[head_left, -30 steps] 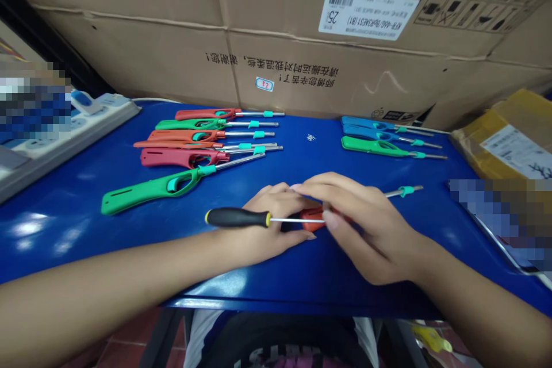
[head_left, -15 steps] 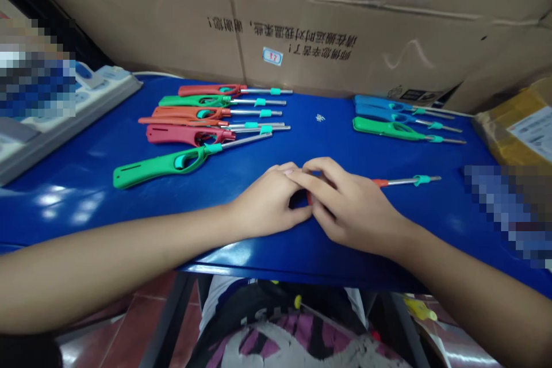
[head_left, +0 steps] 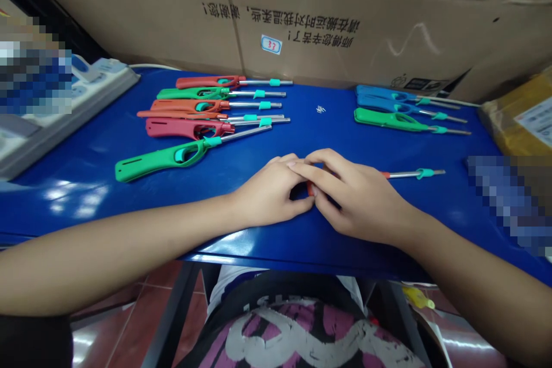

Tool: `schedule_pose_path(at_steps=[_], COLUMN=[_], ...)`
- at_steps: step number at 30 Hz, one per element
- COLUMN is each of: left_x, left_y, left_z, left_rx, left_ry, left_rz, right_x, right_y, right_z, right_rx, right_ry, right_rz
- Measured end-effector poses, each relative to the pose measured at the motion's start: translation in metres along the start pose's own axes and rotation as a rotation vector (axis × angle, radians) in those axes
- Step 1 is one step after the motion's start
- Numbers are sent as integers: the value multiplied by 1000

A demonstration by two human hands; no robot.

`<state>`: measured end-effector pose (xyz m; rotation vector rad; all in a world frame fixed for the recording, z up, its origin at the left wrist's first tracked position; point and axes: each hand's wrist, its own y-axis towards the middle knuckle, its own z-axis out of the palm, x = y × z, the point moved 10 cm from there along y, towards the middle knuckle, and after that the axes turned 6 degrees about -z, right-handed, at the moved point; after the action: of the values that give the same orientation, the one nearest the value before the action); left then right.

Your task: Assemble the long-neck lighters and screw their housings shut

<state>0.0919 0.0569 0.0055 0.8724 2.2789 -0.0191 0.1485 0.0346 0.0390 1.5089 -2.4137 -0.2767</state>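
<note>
A gas lighter with an orange-red body [head_left: 310, 188] lies low over the blue table, mostly hidden under my hands. Its metal tube with a turquoise clip [head_left: 425, 173] sticks out to the right. My right hand [head_left: 351, 198] is curled over the handle, index finger reaching across to the left. My left hand [head_left: 271, 192] meets it at the handle's end, thumb beside the orange-red part and fingers bent against the right fingertips. Left of my hands lies a green lighter [head_left: 146, 165], below a dark pink lighter [head_left: 183, 128] and several other lighters.
Blue lighters [head_left: 379, 92] and a green lighter [head_left: 386, 119] lie at the back right of the blue table [head_left: 259, 244]. A large cardboard box [head_left: 172, 17] stands behind. A power strip [head_left: 103, 83] is at the left, a taped parcel [head_left: 517, 118] at the right.
The view has tilted slightly, so the table and lighters appear a little higher. My hands keep nearly the same pose on the lighter.
</note>
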Motion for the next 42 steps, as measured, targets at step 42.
schedule_pose_path(at_steps=[42], left_x=[40], left_y=[7], left_z=[-44], left_rx=[-5], left_ry=[296], left_rz=[-145], right_x=[-129], right_y=[-90], right_z=[-21], right_rx=[438], right_ry=[143], right_rz=[584])
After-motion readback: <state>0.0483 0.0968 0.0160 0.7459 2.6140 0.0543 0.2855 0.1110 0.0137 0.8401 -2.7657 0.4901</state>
